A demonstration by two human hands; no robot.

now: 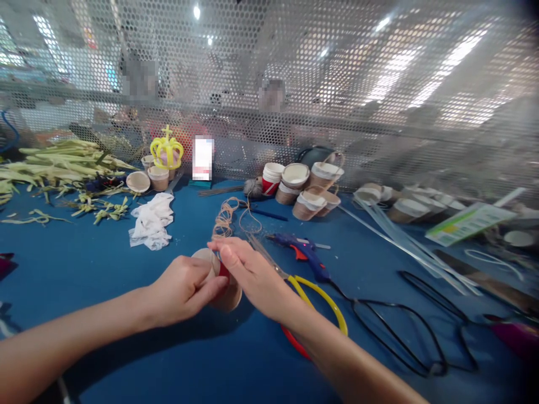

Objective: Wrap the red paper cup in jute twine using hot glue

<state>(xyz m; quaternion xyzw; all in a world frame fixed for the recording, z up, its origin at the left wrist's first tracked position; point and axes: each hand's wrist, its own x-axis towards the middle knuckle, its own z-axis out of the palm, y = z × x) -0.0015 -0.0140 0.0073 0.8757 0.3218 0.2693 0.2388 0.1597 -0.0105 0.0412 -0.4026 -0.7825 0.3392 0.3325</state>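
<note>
A small paper cup, tilted on its side, is held between my two hands above the blue table. Its white end faces up and left, and a red band and a brown, twine-like wrapped part show. My left hand is closed around its near left side, thumb across the red band. My right hand grips it from the right, fingers bent over the upper edge; the fingertips are partly hidden. Just beyond lies a loose coil of tan twine. Scissors with yellow and red handles lie partly under my right forearm.
A blue glue gun lies right of my hands, its black cord looping rightward. Wrapped cups, clear glue sticks and a green-white packet sit farther back. Crumpled white cloth, dry husks and a yellow crown are left.
</note>
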